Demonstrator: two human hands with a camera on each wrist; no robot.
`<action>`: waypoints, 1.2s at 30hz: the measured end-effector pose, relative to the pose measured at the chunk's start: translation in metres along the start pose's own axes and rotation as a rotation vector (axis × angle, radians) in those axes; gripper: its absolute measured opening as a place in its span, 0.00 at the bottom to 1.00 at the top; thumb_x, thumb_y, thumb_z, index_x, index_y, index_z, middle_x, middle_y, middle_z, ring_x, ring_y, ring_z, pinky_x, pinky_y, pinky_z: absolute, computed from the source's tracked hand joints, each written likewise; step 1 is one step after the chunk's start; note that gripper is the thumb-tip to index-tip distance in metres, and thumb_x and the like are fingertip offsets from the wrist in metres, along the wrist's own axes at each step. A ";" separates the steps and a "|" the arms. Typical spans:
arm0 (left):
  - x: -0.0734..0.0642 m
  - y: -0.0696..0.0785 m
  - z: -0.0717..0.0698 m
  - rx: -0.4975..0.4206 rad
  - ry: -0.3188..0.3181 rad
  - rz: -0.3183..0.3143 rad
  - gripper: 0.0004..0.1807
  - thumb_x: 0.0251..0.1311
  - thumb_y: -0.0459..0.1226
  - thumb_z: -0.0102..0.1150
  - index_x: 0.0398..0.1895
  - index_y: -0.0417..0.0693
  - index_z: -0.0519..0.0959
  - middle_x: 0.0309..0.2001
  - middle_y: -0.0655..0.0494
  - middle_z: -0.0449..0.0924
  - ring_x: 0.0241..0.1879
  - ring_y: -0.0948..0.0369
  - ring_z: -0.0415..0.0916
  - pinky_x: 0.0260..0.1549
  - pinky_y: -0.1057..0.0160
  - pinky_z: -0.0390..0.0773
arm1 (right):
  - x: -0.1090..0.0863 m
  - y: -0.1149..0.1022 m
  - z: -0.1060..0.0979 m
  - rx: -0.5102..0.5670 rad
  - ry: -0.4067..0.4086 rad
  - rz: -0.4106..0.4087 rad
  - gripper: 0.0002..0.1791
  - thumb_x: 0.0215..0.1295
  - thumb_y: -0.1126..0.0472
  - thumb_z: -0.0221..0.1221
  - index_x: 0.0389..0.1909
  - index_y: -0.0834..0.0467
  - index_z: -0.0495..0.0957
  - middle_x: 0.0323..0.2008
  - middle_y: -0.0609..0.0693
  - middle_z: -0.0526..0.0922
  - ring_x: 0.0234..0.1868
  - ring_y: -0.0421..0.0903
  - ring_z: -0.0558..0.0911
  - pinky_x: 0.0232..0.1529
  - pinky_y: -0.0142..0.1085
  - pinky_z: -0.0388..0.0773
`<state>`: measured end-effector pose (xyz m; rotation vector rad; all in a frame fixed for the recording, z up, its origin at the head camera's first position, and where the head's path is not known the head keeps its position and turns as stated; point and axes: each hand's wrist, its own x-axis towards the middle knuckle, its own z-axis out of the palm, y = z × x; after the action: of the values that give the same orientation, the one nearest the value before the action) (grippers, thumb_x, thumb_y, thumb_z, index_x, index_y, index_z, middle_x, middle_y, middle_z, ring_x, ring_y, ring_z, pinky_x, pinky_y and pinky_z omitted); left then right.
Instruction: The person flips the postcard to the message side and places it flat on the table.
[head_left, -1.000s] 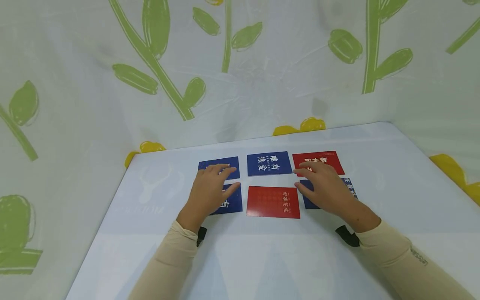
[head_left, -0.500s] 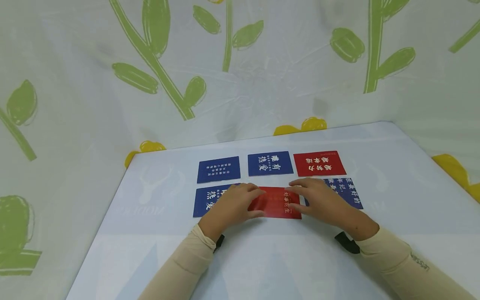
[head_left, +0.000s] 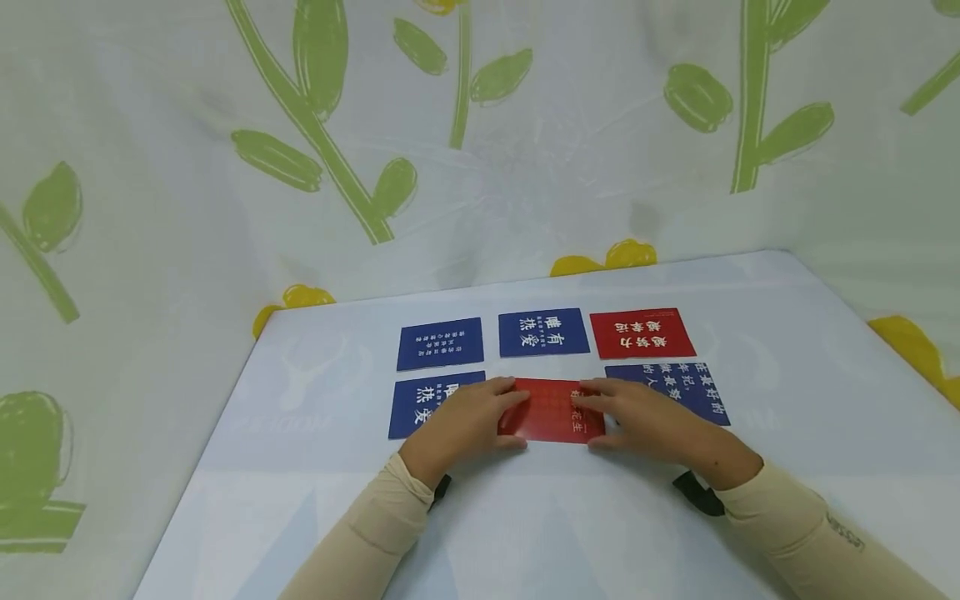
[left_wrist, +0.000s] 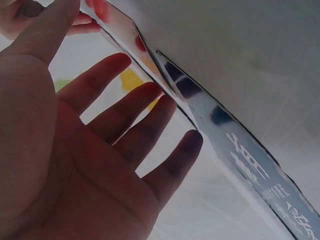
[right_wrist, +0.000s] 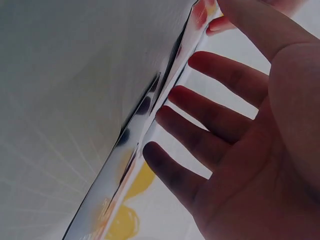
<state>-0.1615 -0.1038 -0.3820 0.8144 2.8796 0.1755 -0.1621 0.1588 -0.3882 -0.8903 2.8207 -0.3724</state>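
Head view | left hand (head_left: 465,421) and right hand (head_left: 645,417), fingers straight, are flanking red card (head_left: 551,408) | advice: keeping pressure even, sliding card flat on table (head_left: 525,517).

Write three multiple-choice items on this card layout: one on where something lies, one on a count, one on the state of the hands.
1. Where does the red card that both hands touch lie?
A. front row, middle
B. back row, left
C. off the table

2. How many blue cards show?
A. two
B. four
C. six

3. How do the hands meet that card?
A. both fists closed away from it
B. fingers at its left and right ends
C. one hand lifts it high

Key: 1 A, the front red card lies between two blue cards. 2 B, two blue cards in each row, plus the back red card. 3 B, the left hand and right hand touch its two ends on the table.
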 end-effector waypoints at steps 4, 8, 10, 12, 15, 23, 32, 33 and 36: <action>-0.001 -0.001 0.002 -0.015 -0.024 -0.021 0.40 0.53 0.57 0.71 0.71 0.61 0.71 0.71 0.55 0.70 0.69 0.53 0.70 0.64 0.51 0.75 | 0.000 0.000 0.002 -0.013 -0.015 0.002 0.36 0.53 0.46 0.74 0.64 0.51 0.78 0.66 0.56 0.75 0.66 0.61 0.75 0.56 0.51 0.82; -0.001 0.000 0.005 -0.028 -0.028 -0.023 0.40 0.54 0.57 0.71 0.71 0.61 0.71 0.71 0.55 0.69 0.70 0.53 0.68 0.66 0.49 0.72 | -0.001 0.000 0.004 -0.031 -0.009 -0.001 0.36 0.52 0.46 0.74 0.63 0.51 0.79 0.65 0.56 0.76 0.65 0.60 0.75 0.54 0.51 0.83; 0.000 0.000 0.006 -0.033 -0.024 -0.022 0.40 0.54 0.56 0.71 0.70 0.61 0.72 0.71 0.54 0.70 0.70 0.53 0.68 0.65 0.49 0.74 | -0.003 -0.001 0.004 -0.034 -0.005 0.004 0.36 0.51 0.47 0.74 0.63 0.52 0.79 0.65 0.56 0.76 0.65 0.60 0.75 0.53 0.51 0.83; 0.000 0.000 0.007 -0.034 -0.021 -0.022 0.39 0.54 0.56 0.71 0.70 0.61 0.72 0.71 0.54 0.70 0.70 0.52 0.68 0.63 0.50 0.76 | -0.004 -0.001 0.004 -0.038 0.002 0.003 0.36 0.51 0.47 0.74 0.63 0.52 0.79 0.65 0.57 0.76 0.65 0.60 0.75 0.53 0.51 0.83; 0.001 0.001 0.008 -0.034 -0.019 -0.027 0.39 0.54 0.55 0.71 0.70 0.60 0.72 0.71 0.53 0.69 0.70 0.51 0.68 0.62 0.50 0.77 | -0.003 -0.001 0.004 -0.043 0.012 -0.003 0.36 0.52 0.47 0.74 0.63 0.52 0.79 0.65 0.56 0.76 0.65 0.60 0.76 0.54 0.51 0.83; 0.001 -0.001 0.008 -0.009 -0.005 -0.014 0.38 0.54 0.54 0.72 0.69 0.59 0.73 0.70 0.52 0.71 0.69 0.51 0.70 0.61 0.52 0.78 | -0.001 0.001 0.006 -0.045 0.026 -0.026 0.34 0.52 0.48 0.74 0.62 0.52 0.79 0.64 0.56 0.77 0.64 0.60 0.76 0.53 0.51 0.83; 0.003 -0.002 0.009 0.002 0.002 -0.025 0.37 0.53 0.54 0.72 0.69 0.60 0.74 0.69 0.52 0.73 0.68 0.51 0.71 0.60 0.52 0.79 | 0.000 0.002 0.008 -0.056 0.031 -0.025 0.34 0.52 0.49 0.74 0.62 0.53 0.80 0.64 0.56 0.78 0.64 0.59 0.77 0.53 0.49 0.84; 0.002 -0.002 0.009 0.000 0.003 -0.024 0.37 0.53 0.54 0.72 0.68 0.60 0.74 0.69 0.52 0.73 0.68 0.51 0.71 0.60 0.52 0.79 | 0.000 0.002 0.007 -0.060 0.029 -0.025 0.34 0.53 0.49 0.74 0.62 0.52 0.80 0.64 0.56 0.78 0.64 0.59 0.77 0.53 0.49 0.84; 0.002 -0.002 0.009 -0.002 0.008 -0.019 0.37 0.53 0.54 0.73 0.68 0.60 0.74 0.68 0.52 0.73 0.68 0.51 0.71 0.58 0.53 0.80 | 0.000 0.001 0.006 -0.072 0.028 -0.030 0.33 0.53 0.49 0.74 0.61 0.52 0.80 0.64 0.56 0.78 0.64 0.59 0.77 0.54 0.50 0.83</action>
<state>-0.1626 -0.1039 -0.3911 0.7872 2.8933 0.1799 -0.1610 0.1587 -0.3947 -0.9497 2.8658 -0.2905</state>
